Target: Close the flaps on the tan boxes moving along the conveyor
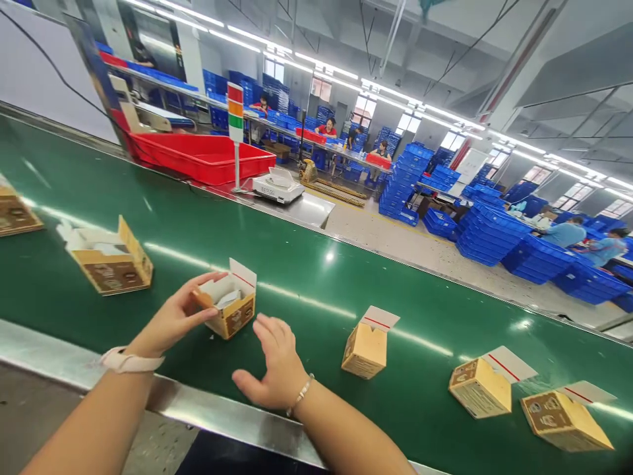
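My left hand (178, 313) grips the left side of a small brown-and-tan cardboard box (239, 318), thumb at the near side and fingers at the far side. The box top is open. Its white flap with a red strip stands up at the right, and something white lies inside. My right hand (275, 363) is just right of the box, fingers stretched and thumb apart, holding nothing. On its right stands a similar box (366, 351) with a closed top and its red-striped flap sticking out. Left of my left hand is another open box (115, 269) with white contents.
The boxes stand on a green conveyor belt (306, 264) with a metal edge (222, 409). Two more boxes (482, 389) (564, 422) are at the right, one (17, 210) at the far left. Beyond are a red tray (198, 161), a scale (278, 186), a signal light (236, 122) and blue crates (405, 178).
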A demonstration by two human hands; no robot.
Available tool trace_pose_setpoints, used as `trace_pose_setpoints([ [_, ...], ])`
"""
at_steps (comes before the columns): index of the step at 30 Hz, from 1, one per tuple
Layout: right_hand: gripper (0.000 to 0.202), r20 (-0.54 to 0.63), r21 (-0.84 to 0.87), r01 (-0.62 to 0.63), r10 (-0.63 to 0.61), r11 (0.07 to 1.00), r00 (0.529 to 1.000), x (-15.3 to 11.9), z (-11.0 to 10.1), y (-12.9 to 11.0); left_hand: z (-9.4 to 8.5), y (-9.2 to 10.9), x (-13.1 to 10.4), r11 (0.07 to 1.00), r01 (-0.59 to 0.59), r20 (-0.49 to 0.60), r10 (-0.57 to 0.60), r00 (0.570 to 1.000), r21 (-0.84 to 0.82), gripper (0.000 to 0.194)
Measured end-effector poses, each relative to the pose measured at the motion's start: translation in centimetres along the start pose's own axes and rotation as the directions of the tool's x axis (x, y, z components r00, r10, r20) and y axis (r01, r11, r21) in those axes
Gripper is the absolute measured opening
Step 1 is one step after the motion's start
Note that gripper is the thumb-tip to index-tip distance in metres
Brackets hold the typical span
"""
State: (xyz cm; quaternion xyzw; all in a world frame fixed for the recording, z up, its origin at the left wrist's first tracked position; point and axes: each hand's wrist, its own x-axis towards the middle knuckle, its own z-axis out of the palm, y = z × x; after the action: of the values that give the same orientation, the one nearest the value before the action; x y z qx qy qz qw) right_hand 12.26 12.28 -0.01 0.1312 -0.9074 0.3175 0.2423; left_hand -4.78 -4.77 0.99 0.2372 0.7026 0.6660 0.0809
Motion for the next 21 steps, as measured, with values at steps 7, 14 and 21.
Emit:
trace_pose_setpoints([
  [7,0.082,0.033,-0.166,-0.209,0.217,0.964,0.976,5.0,2.8,2.5,2.3,-0.5,-1.5,0.996,-0.075,-0.075,0.078,0.994,0.04,0.078],
  [14,0.023,-0.093,-0.008,-0.268,0.266,0.963,0.959,6.7,1.9,3.9,4.3,0.3,-0.2,0.997,-0.021,-0.043,0.025,0.999,0.074,0.059],
  [21,0.024,-0.437,0.299,-0.483,0.568,0.823,0.698,5.0,5.4,6.4,6.4,1.0,1.5,0.969,0.234,0.01,-0.234,0.972,-0.075,0.068],
])
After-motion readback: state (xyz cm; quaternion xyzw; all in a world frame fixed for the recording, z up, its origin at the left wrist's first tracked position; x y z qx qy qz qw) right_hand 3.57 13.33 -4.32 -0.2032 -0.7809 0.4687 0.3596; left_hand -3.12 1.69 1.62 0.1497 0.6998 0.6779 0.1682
